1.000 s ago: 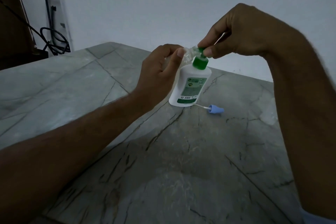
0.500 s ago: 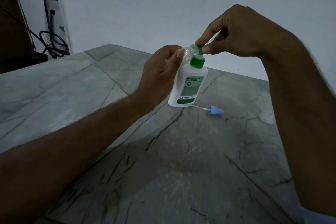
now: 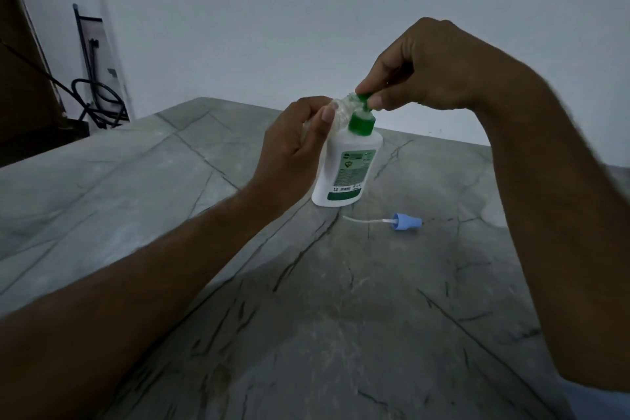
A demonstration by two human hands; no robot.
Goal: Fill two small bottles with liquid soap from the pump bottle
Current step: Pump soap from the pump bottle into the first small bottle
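Observation:
A white pump bottle [image 3: 347, 170] with a green label and green collar stands on the grey marble table [image 3: 306, 300]. My right hand [image 3: 429, 72] is above it, with thumb and fingers pinched on the green pump head [image 3: 362, 99]. My left hand [image 3: 293, 153] holds a small clear bottle [image 3: 342, 110] tilted against the pump nozzle; most of that bottle is hidden by my fingers. A blue spray cap [image 3: 405, 222] with a thin white tube lies on the table to the right of the pump bottle. No second small bottle shows.
The table's far edge meets a plain white wall [image 3: 306, 10]. At the far left, dark cables [image 3: 99, 99] and a dark frame lean in the corner beside brown furniture.
My right hand has stayed pinched on the green pump head, and the pump sits slightly lower. My left hand keeps the small bottle at the nozzle. The view has shifted a little.

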